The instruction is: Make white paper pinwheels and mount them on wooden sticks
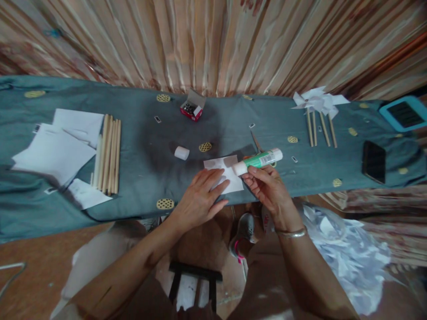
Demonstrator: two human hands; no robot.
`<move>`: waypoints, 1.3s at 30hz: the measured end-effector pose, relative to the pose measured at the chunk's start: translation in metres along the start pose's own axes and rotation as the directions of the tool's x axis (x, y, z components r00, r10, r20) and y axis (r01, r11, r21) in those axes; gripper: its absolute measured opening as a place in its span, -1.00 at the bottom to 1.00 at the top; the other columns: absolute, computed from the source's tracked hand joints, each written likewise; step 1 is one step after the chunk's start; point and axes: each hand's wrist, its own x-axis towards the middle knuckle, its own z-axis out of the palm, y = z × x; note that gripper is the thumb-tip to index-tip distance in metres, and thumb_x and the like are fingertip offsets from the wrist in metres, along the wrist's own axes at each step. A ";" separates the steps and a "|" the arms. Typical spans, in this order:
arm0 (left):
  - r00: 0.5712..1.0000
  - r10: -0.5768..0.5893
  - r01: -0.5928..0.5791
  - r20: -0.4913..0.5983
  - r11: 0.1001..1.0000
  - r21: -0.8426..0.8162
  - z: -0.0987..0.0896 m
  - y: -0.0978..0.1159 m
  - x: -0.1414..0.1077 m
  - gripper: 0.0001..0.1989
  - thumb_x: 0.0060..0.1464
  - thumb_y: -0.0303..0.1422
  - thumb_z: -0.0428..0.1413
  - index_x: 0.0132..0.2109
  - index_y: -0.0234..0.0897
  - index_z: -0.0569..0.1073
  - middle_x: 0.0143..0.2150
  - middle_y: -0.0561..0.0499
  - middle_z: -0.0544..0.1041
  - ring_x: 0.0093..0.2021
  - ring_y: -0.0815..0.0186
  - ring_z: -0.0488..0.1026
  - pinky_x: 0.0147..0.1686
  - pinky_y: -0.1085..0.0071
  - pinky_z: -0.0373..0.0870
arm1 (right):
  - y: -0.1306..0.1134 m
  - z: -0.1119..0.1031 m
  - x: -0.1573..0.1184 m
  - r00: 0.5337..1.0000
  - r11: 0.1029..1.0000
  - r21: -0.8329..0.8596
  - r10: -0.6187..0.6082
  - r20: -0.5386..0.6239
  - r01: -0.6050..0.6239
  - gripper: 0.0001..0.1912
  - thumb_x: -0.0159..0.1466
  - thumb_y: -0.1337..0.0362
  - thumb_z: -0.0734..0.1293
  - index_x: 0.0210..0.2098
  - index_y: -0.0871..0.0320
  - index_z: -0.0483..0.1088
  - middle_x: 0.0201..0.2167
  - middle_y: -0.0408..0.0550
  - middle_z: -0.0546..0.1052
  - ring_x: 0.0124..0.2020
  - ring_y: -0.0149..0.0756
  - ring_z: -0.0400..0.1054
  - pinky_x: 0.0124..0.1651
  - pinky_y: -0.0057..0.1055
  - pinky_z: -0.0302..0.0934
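My right hand (267, 186) grips a green and white glue stick (262, 161), its uncapped end pointing left over a small white sheet of paper (233, 184). Fingers stretched, my left hand (202, 193) lies flat on that sheet and presses it to the table. The white glue cap (182, 153) lies on its side, left of the paper. Behind the glue stick is a pair of scissors (256, 143), partly hidden by it.
An open red box (191, 109) of small metal pieces stands at the back. Leftward lie white sheets (63, 149) and wooden sticks (111, 155). Paper pinwheels (320, 102), a dark phone (373, 162) and a blue-framed device (405, 113) are to the right. A bag of white paper pieces (347, 258) sits below.
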 end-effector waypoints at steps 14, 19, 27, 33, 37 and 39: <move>0.987 -0.059 0.054 0.148 0.998 0.033 0.003 -0.001 0.002 -0.53 0.16 -0.14 0.13 0.17 -0.21 0.38 0.35 -0.31 0.19 0.38 -0.10 0.07 0.29 -0.18 -0.01 | 0.010 0.003 0.003 0.964 0.883 -0.393 -0.263 0.036 0.256 -0.74 0.03 0.08 0.53 -0.46 0.09 0.46 -0.53 -0.20 0.51 -0.51 -0.42 0.35 -0.40 -0.46 0.30; 0.989 -0.066 0.062 0.136 0.998 0.034 0.004 -0.001 0.001 -0.53 0.16 -0.14 0.13 0.17 -0.18 0.38 0.37 -0.29 0.15 0.40 -0.12 0.01 0.29 -0.22 -0.05 | 0.017 0.005 0.005 0.952 0.833 -0.467 -0.295 0.077 0.296 -0.74 0.07 0.06 0.50 -0.43 0.06 0.43 -0.52 -0.21 0.48 -0.49 -0.39 0.33 -0.38 -0.42 0.26; 0.984 -0.086 0.078 0.156 0.995 0.058 0.003 0.001 0.002 -0.48 0.16 -0.11 0.13 0.21 -0.15 0.34 0.36 -0.27 0.18 0.40 -0.12 0.02 0.30 -0.19 -0.06 | 0.022 -0.002 0.011 0.962 0.863 -0.445 -0.271 -0.007 0.240 -0.68 0.08 -0.02 0.48 -0.46 0.08 0.41 -0.59 -0.24 0.42 -0.56 -0.43 0.27 -0.45 -0.44 0.18; 0.982 -0.099 0.093 0.160 0.995 0.046 0.003 0.003 0.003 -0.51 0.14 -0.13 0.15 0.19 -0.15 0.36 0.39 -0.25 0.12 0.40 -0.11 0.00 0.31 -0.19 -0.07 | 0.021 0.006 0.003 0.916 0.674 -0.657 -0.396 0.064 0.337 -0.77 0.12 0.07 0.47 -0.37 0.06 0.44 -0.45 -0.16 0.51 -0.45 -0.34 0.34 -0.34 -0.36 0.22; 0.983 -0.101 0.093 0.156 0.994 0.055 0.004 0.002 0.003 -0.49 0.14 -0.13 0.15 0.20 -0.14 0.35 0.40 -0.25 0.10 0.41 -0.15 -0.03 0.31 -0.19 -0.06 | 0.021 0.006 0.000 0.892 0.517 -0.784 -0.440 0.101 0.344 -0.74 0.13 0.07 0.47 -0.28 0.07 0.45 -0.44 -0.12 0.52 -0.43 -0.29 0.35 -0.31 -0.32 0.22; 0.981 -0.099 0.090 0.164 0.994 0.062 0.004 0.002 0.002 -0.49 0.14 -0.12 0.14 0.21 -0.13 0.34 0.40 -0.24 0.10 0.41 -0.15 -0.04 0.31 -0.19 -0.06 | 0.022 0.006 -0.001 0.874 0.452 -0.815 -0.468 0.128 0.361 -0.72 0.13 0.05 0.46 -0.28 0.08 0.45 -0.47 -0.12 0.51 -0.46 -0.29 0.34 -0.33 -0.32 0.21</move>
